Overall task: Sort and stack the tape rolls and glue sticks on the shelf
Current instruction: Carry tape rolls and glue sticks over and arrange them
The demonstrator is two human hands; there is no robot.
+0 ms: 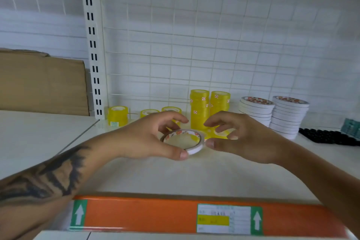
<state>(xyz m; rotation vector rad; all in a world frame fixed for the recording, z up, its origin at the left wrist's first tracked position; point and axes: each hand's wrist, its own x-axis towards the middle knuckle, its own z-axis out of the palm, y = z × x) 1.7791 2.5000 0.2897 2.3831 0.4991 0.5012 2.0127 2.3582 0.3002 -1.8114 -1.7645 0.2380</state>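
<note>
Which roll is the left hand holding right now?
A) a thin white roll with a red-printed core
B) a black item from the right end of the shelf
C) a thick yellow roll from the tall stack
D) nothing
A: the left hand pinches the thin white roll between thumb and fingers, just in front of the yellow stacks.

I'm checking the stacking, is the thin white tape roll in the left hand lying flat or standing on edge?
Roughly flat: the white tape roll shows its open centre upward, pinched by the left hand.

Cardboard box left, w/ wire grid.
</note>
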